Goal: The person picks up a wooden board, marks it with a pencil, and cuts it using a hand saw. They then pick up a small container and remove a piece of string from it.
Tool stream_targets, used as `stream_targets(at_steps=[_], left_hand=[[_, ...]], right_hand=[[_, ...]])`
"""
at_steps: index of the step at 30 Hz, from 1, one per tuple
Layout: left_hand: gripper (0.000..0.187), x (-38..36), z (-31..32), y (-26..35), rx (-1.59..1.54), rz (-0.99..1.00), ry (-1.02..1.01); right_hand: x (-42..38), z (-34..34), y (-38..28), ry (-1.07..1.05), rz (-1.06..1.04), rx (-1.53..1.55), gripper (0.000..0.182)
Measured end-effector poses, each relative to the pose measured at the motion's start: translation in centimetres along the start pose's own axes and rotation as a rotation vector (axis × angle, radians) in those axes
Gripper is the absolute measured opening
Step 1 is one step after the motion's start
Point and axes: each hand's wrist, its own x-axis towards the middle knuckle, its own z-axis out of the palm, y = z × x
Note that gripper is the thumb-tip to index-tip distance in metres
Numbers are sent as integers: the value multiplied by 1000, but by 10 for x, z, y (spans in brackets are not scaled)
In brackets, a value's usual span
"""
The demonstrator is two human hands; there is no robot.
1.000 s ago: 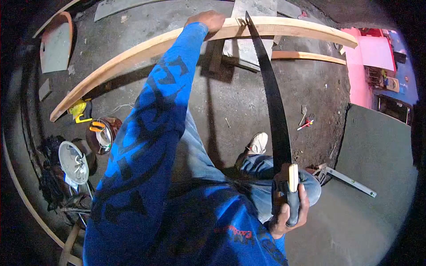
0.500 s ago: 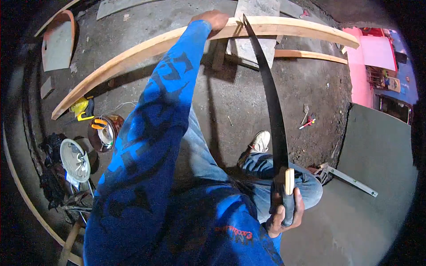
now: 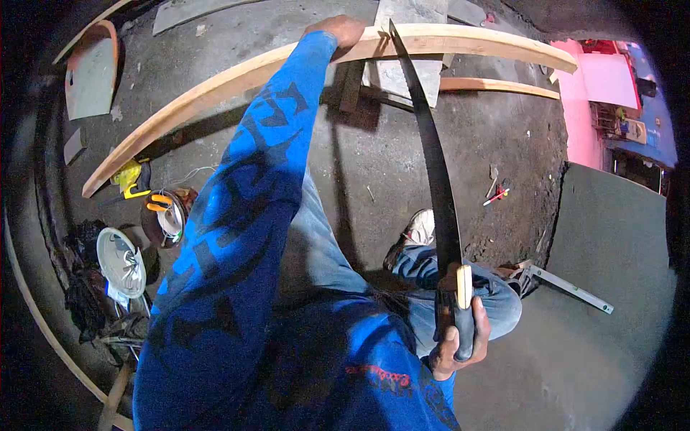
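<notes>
A long pale wooden beam runs across the top of the head view, bowed by the lens. My left hand is closed over it, left of the saw; part of its fingers is hidden. In my right hand, low in front of my body, is the dark handle of a handsaw, with a pale insert on the handle. The long black blade points away from me, and its tip end lies at the beam, just right of my left hand. A dark notch or mark shows on the wood there.
A flat pale slab lies under the beam. Another wooden strip is on the floor beyond. To the left are a yellow tool, orange-handled pliers and a white bucket. A spirit level lies at right beside a grey board.
The right hand and saw have shifted very slightly up and left in the picture, as the whole view also moved a little. The left hand stays on the beam.
</notes>
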Motion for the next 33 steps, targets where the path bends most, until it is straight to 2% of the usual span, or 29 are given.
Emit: stream_targets(at_steps=[5, 8, 11, 13, 15, 17, 19, 20, 21, 23, 24, 25, 26, 27, 29, 31, 33], left_hand=[[51, -5, -2, -1, 47, 27, 28], [51, 14, 6, -4, 80, 18, -22], [52, 13, 6, -8, 97, 22, -57], [52, 8, 3, -3, 102, 54, -50], [44, 11, 12, -11, 214, 115, 26], [44, 0, 11, -6, 227, 75, 48], [43, -9, 1, 3, 231, 44, 73], [44, -8, -2, 4, 170, 19, 62], [44, -8, 0, 4, 111, -5, 39], [43, 13, 10, -14, 231, 84, 139], [45, 20, 8, -13, 262, 127, 111], [47, 13, 19, -13, 277, 158, 50], [46, 4, 11, -8, 309, 160, 39], [47, 4, 10, -8, 266, 285, 92], [48, -9, 0, 2, 113, -2, -23], [49, 13, 5, -4, 97, 10, -24], [49, 4, 5, -6, 87, 15, -57]], right_hand=[[-2, -5, 3, 5, 1, -17, 59], [-5, -8, 6, -7, 87, -8, 66], [-1, -11, 9, -80, -78, -111, 65], [-4, -12, 6, -43, -24, -39, 61], [-4, -11, 4, -16, 33, 32, 57], [1, -5, 2, -17, 41, 61, 56], [39, 21, -6, -128, -49, 6, 52], [66, 46, -9, -127, -131, 85, 46], [102, 74, -23, -165, -112, 109, 41], [152, 124, -30, -139, -173, 217, 39], [172, 150, -20, -127, -227, 158, 39], [184, 174, -11, -124, -245, 285, 40], [176, 170, -11, -124, -234, 261, 40], [181, 170, -15, -102, -267, 257, 40], [142, 125, -24, -167, -121, 162, 41], [98, 82, -13, -161, -96, 123, 42], [58, 37, -3, -152, 67, 112, 45]])
